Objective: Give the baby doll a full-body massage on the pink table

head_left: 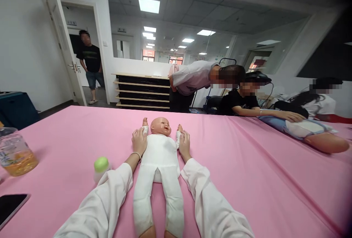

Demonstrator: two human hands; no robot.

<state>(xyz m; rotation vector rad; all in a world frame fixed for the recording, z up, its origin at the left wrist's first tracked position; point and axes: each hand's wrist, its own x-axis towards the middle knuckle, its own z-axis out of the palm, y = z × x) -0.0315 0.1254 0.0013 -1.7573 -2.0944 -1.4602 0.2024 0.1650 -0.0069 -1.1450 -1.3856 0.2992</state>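
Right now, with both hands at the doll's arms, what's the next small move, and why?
I'd probably ease the doll's arms gently down toward its sides: the left hand and right hand are at one arm each, both arms are raised beside the head, and it lies on its back.

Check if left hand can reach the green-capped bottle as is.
Probably yes: the left hand need only leave the doll's arm; the bottle stands close by the left sleeve, its green cap uncovered.
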